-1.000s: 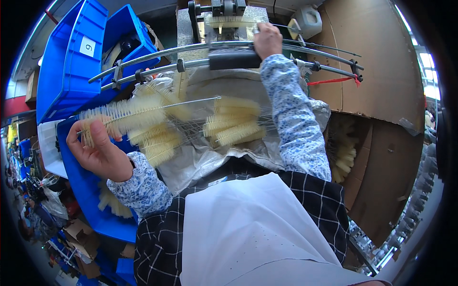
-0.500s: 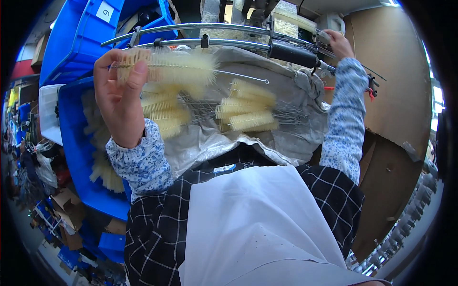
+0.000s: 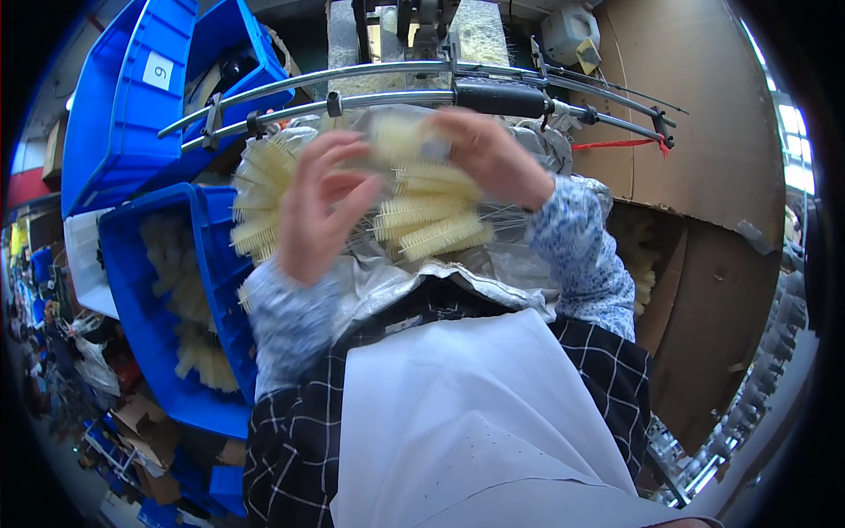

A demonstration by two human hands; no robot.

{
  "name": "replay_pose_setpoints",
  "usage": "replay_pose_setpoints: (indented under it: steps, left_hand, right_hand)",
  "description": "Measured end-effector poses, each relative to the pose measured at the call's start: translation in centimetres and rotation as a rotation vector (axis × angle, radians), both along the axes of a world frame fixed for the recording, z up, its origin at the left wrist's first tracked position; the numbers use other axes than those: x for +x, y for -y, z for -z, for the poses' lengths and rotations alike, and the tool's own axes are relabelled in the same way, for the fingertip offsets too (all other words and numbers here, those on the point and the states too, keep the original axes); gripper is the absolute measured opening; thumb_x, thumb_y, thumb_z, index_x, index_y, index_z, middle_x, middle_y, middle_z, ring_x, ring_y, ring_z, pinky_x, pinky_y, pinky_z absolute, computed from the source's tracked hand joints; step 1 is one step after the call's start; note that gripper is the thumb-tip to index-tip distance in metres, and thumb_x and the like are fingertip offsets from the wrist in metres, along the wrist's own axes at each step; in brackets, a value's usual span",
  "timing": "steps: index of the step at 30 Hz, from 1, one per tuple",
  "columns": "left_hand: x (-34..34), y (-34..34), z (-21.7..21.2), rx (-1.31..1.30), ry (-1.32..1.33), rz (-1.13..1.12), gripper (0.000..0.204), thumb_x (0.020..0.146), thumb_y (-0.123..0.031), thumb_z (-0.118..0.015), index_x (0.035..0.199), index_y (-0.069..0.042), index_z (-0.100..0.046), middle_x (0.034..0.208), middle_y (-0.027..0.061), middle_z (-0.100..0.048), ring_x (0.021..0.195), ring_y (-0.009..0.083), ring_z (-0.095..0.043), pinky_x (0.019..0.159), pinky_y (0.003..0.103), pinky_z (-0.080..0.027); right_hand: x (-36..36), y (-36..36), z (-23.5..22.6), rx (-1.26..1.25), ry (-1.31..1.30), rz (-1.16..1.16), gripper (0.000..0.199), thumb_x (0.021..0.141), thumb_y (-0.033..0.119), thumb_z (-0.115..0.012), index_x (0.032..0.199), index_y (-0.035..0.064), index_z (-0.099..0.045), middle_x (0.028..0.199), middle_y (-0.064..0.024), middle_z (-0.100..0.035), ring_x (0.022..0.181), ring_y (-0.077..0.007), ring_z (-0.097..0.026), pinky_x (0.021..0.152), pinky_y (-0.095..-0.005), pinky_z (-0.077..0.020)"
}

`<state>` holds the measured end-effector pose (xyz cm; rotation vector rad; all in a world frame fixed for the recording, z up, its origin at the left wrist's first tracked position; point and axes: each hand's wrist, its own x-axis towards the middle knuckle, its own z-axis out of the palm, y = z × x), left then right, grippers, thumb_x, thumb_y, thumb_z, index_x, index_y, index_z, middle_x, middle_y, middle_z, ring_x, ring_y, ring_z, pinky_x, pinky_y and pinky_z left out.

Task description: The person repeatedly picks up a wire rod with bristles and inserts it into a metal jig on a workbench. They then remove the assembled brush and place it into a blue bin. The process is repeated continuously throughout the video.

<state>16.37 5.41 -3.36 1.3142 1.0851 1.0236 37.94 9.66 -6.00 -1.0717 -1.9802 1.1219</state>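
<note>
Both hands [image 3: 315, 211] [image 3: 493, 157] have moved closer, a blurred brush [image 3: 396, 139] between them.

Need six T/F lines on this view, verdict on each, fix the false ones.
1. The left hand rests on the lap. False: it is raised, on the near side of the metal rails.
2. A blurred pale thing shows between the left hand and the right hand. True.
3. The blue bin with bristly pieces in it is at the person's right. False: it is at the left.
4. Pale brushes lie on the grey-white sheet. True.
5. The black roller is nearer the left hand. False: nearer the right hand.
6. A red tie is at the rails' right end. True.
</note>
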Motion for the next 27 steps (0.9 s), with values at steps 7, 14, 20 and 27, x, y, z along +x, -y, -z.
replay_pose_setpoints:
  steps: [7,14,20,27]
  left_hand:
    - [-16.8,3.1,4.8,-0.122,-0.980,-0.125,0.053,0.077,-0.022,-0.060,0.121,-0.003,-0.036,0.117,0.0160,-0.042,0.105,0.0252,-0.045,0.088,0.034,-0.036]
    - [-16.0,4.6,5.6,-0.412,-0.468,-0.084,0.044,0.079,-0.010,-0.059,0.117,-0.005,-0.039,0.112,0.0096,-0.044,0.087,0.0136,-0.053,0.074,0.023,-0.043]
    - [-15.6,3.9,5.7,-0.317,-0.627,0.012,0.038,0.074,-0.004,-0.060,0.110,-0.004,-0.044,0.101,0.0053,-0.047,0.081,0.0098,-0.052,0.066,0.021,-0.044]
    - [-14.6,3.8,4.9,-0.260,-0.454,0.031,0.036,0.073,-0.001,-0.060,0.106,-0.005,-0.045,0.096,0.0034,-0.049,0.081,0.0090,-0.052,0.068,0.020,-0.043]
  right_hand:
    - [7.3,-9.7,5.2,0.417,0.973,0.661,0.029,0.080,0.014,-0.047,0.103,0.0259,-0.059,0.092,-0.0043,-0.057,0.086,-0.0215,-0.052,0.076,-0.0360,-0.0392]
    - [6.1,-11.3,5.3,0.410,1.008,0.598,0.028,0.081,0.018,-0.047,0.105,0.0269,-0.059,0.097,-0.0036,-0.057,0.090,-0.0215,-0.051,0.080,-0.0371,-0.0378]
    - [6.4,-11.1,5.4,0.427,0.943,0.600,0.026,0.080,0.019,-0.051,0.104,0.0264,-0.059,0.096,-0.0034,-0.057,0.089,-0.0214,-0.051,0.080,-0.0363,-0.0380]
    - [6.5,-11.2,5.4,0.444,0.949,0.573,0.025,0.081,0.020,-0.051,0.104,0.0255,-0.059,0.096,-0.0037,-0.057,0.089,-0.0213,-0.052,0.081,-0.0361,-0.0389]
